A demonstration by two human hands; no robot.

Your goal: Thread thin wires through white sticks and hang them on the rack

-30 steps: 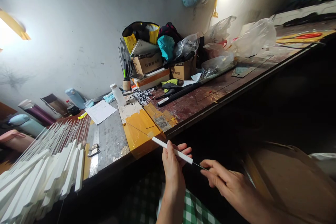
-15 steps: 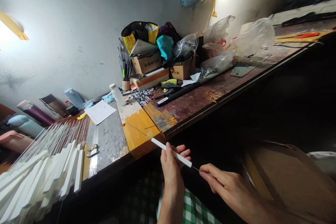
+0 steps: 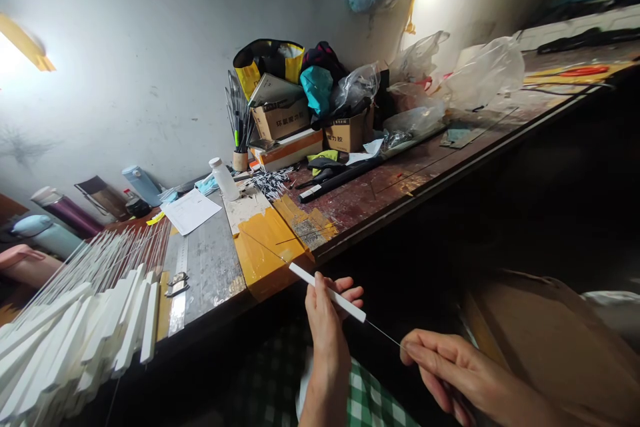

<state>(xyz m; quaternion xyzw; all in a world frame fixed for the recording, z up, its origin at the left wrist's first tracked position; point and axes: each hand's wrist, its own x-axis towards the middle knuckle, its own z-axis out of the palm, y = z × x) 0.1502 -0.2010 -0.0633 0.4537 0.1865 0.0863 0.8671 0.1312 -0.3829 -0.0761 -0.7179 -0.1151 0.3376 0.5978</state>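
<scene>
My left hand (image 3: 327, 320) grips a slim white stick (image 3: 350, 307) between thumb and fingers, the other fingertips stretched out beyond it. The stick slants down to the right, just off the table's front edge. From its lower end runs a thin wire (image 3: 384, 332), which my right hand (image 3: 445, 363) pinches between thumb and fingertips. A thin dark line also leads from the stick's upper end over the yellow-taped block (image 3: 267, 247); whether it is the same wire I cannot tell. At the left lies a pile of white sticks (image 3: 107, 327) with thin rods.
A metal ruler (image 3: 180, 307) lies beside the pile. Behind stand a white bottle (image 3: 224, 179), a paper sheet (image 3: 193, 211) and cardboard boxes (image 3: 280, 119). A black tube (image 3: 340, 180) rests on the table. A large brown box (image 3: 555, 340) is low at the right.
My right hand has moved down and to the right, away from the stick. A longer stretch of wire shows between them. My left hand and the stick have hardly moved.
</scene>
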